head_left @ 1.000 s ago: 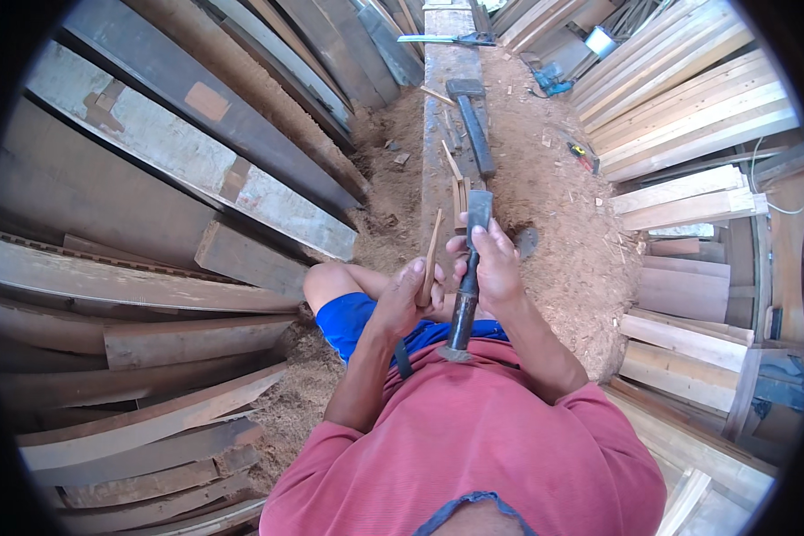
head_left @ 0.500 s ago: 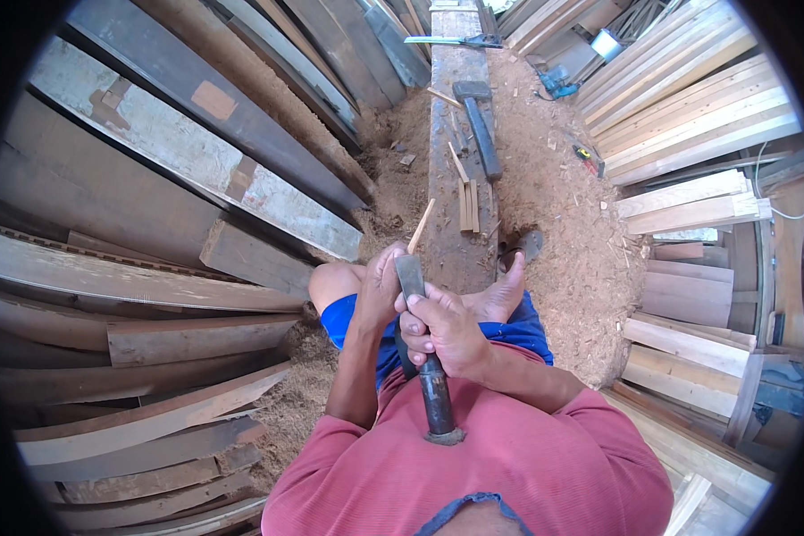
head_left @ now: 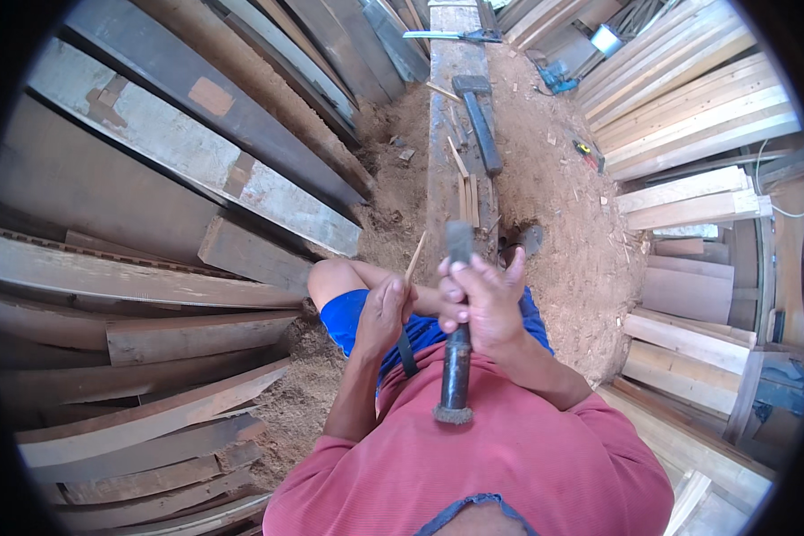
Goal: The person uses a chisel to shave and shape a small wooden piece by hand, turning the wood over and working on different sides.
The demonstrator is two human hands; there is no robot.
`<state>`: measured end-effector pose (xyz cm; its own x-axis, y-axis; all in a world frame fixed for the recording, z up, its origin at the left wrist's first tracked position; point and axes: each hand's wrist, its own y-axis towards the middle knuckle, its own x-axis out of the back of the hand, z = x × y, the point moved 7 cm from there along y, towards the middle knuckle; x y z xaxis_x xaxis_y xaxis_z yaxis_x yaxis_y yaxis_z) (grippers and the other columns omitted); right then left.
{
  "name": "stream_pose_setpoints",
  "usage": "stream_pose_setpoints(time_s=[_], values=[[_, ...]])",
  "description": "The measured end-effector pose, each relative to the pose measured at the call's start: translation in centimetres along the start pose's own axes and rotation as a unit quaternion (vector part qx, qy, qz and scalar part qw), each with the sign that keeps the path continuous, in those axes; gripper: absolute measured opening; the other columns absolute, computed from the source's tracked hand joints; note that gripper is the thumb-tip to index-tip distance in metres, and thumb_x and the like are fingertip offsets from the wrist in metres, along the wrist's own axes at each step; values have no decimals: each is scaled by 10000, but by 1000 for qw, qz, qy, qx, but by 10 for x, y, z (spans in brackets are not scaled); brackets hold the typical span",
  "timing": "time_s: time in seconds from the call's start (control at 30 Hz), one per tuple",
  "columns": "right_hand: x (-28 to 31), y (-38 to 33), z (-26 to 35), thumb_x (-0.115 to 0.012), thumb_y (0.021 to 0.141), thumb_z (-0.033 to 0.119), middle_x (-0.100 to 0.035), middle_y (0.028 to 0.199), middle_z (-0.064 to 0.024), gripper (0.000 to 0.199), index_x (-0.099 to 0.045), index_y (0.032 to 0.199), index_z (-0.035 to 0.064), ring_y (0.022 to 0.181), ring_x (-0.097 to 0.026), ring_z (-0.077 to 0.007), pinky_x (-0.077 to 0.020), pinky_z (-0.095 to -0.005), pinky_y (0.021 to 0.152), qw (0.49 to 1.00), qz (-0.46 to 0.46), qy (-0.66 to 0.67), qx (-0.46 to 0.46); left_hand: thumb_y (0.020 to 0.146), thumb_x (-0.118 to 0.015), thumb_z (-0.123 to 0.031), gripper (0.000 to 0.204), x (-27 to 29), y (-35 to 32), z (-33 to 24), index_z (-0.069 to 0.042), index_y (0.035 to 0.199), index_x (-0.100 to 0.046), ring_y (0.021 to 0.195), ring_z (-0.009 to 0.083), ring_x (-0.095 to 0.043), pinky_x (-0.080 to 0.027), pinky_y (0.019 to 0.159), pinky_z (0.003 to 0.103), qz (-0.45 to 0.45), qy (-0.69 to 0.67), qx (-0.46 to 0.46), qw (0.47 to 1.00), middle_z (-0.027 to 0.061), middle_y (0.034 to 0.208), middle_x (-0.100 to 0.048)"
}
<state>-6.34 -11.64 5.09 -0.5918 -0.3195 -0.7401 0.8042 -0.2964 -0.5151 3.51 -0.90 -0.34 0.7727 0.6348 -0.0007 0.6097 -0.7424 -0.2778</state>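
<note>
My left hand is closed around a thin pointed wooden stick, its tip sticking out past the fingers. To the right, my right hand grips a wide chisel, slightly blurred, near where blade and handle meet. The chisel's blade points away from me, and its dark handle, with a frayed butt end, points back at my chest. Stick and chisel are apart. A dark strip hangs below my left hand; its kind I cannot make out.
Ahead lies a long plank bench carrying a hammer, thin wood strips and a handsaw. Boards lean at left; lumber stacks stand at right. A blue power tool and tape measure lie on sawdust.
My hands have drawn apart. The chisel has shifted right and away from my chest, off the stick, while my left hand has come slightly back with the stick.
</note>
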Motion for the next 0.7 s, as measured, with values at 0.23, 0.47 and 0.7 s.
stream_pose_setpoints(time_s=[0.23, 0.47, 0.7], values=[[-32, -8, -31, -435, 1010, 214, -425, 681, 41, 134, -488, 1010, 91, 470, -370, -42, -418, -241, 468, 990, 110, -77, -46, 1025, -408, -233, 293, 5, -2, -55, -29, 870, -550, 553, 280, -542, -422, 540, 373, -67, 193, -220, 954, 135, 670, -509], [-35, -21, -20, -417, 1017, 205, -417, 667, 27, 154, -483, 1018, 65, 465, -393, -50, -420, -239, 447, 990, 115, -75, -7, 1015, -413, -212, 290, -2, -15, -74, -28, 852, -568, 588, 348, -571, -442, 544, 406, -60, 234, -270, 932, 157, 703, -550], [-23, -54, 44, -438, 1017, 228, -405, 661, 16, 162, -471, 1025, 70, 467, -396, -80, -419, -259, 448, 984, 83, -46, 148, 975, -448, -151, 230, 3, -58, -25, -21, 833, -573, 629, 353, -581, -449, 574, 408, -11, 289, -205, 935, 170, 721, -565]])
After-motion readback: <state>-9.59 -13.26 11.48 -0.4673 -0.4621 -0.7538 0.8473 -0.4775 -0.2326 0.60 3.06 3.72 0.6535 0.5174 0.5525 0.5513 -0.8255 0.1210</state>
